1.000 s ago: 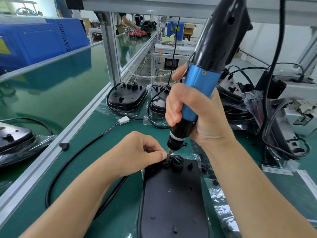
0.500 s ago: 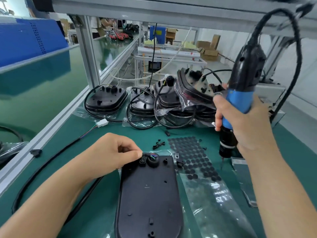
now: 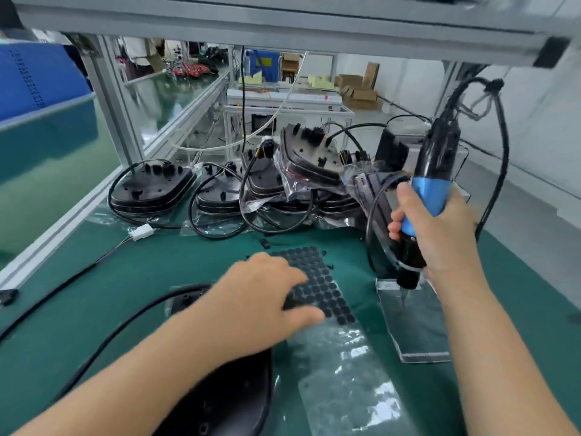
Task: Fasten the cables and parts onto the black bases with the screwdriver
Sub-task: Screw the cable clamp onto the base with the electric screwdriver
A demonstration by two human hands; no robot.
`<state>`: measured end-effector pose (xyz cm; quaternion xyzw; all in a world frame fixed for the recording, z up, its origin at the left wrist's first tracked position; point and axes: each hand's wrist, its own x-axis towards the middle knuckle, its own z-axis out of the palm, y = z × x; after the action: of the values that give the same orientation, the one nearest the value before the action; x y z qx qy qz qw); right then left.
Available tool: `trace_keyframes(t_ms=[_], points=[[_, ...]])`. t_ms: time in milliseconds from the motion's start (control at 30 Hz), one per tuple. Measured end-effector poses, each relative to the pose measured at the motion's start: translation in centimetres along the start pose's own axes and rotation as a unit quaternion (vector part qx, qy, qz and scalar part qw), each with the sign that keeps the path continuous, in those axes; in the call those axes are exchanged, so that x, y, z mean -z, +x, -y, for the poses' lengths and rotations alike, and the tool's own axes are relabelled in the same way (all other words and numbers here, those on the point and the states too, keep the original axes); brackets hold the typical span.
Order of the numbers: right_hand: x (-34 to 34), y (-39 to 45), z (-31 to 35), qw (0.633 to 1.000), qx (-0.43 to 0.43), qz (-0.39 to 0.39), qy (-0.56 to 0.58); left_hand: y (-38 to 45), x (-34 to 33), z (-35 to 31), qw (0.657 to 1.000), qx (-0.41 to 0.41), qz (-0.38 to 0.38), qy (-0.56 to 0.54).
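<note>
Change: half a second before, the left hand [image 3: 267,297] had pinched at the fittings on the top end of the black base [image 3: 226,394]; now it had come off them and reached right, over the sheet of black round pads [image 3: 317,284].
Left hand: fingers spread and relaxed, holding nothing, covering the sheet's near left part.
Right hand [image 3: 440,234]: fingers curled tight round the blue grip of the electric screwdriver [image 3: 430,184], which had swung out to the right, tilted, tip down above a clear plastic bag [image 3: 415,325].
Black base: lay flat at the near edge of the green desk [image 3: 141,262], mostly hidden under the left forearm, its black cable [image 3: 103,341] curving away left.
Desk: more black bases [image 3: 151,190] with coiled cables were heaped along the back, some in plastic wrap; a white connector [image 3: 141,231] lay near them.
Room: aluminium frame overhead, cardboard boxes [image 3: 358,86] far behind.
</note>
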<state>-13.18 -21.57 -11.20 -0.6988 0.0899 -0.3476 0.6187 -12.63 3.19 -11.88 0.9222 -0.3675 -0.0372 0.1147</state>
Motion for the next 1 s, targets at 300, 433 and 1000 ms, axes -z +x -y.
trace_keyframes(t_ms=[300,433,1000], points=[[0.0,-1.2,-2.0,0.977,-0.044,-0.024,-0.207,4.6,-2.8,-1.8,0.982,0.016,0.146,0.121],[0.1,-1.5,-1.4,0.933,-0.009,-0.036,-0.359,4.7,-2.9,-1.1,0.988,0.02,0.119,0.092],[0.4,-7.1,-2.1,0.888,0.243,0.009,-0.389,4.6,-2.6,-0.3,0.996,0.035,0.029,-0.071]])
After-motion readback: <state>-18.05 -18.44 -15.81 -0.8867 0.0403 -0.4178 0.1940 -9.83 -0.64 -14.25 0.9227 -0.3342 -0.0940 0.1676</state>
